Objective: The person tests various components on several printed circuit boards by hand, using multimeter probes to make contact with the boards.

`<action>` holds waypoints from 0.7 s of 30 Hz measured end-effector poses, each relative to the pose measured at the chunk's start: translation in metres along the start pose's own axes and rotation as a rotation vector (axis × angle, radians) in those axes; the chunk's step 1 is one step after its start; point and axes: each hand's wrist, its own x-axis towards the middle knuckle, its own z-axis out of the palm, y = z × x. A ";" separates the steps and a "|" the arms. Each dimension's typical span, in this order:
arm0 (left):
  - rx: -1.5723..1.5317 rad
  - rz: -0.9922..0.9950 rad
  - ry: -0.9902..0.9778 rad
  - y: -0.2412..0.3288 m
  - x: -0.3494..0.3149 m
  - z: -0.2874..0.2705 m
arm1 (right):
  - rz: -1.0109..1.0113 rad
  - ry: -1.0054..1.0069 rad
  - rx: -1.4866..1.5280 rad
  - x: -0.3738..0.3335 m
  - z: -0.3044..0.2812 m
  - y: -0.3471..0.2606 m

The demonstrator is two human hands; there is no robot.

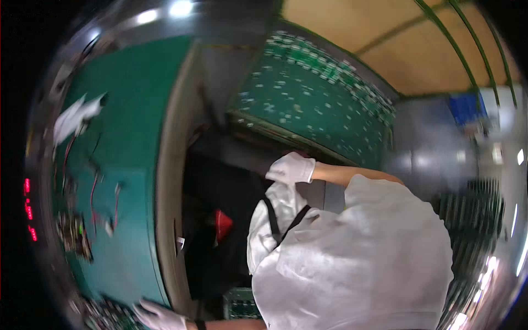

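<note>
Wearing a white glove, my left hand is at the lower edge, by the near corner of the green worktop. Its fingers are stretched out and I see nothing in them. My right hand, also gloved in white, is bent at the wrist in front of my white garment, close to the edge of a green surface strewn with small pale pieces. Its fingers are blurred, so whether they hold anything is unclear. Black straps cross the white cloth below this hand.
On the worktop lie thin red and dark wires, a white paper and a bundle of small parts. Circuit boards crowd its lower corner. A red object shows against dark cloth. Dark slotted racks and a blue bin stand right.
</note>
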 end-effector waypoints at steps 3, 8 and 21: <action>-0.181 0.181 0.093 -0.001 -0.004 0.001 | 0.575 0.222 -0.090 -0.107 0.028 0.093; -0.162 0.164 0.084 0.018 -0.013 -0.012 | 1.486 0.332 -0.040 -0.258 -0.006 0.236; -0.091 -0.030 -0.090 0.019 -0.014 -0.018 | 1.618 0.287 -0.299 -0.269 -0.113 0.407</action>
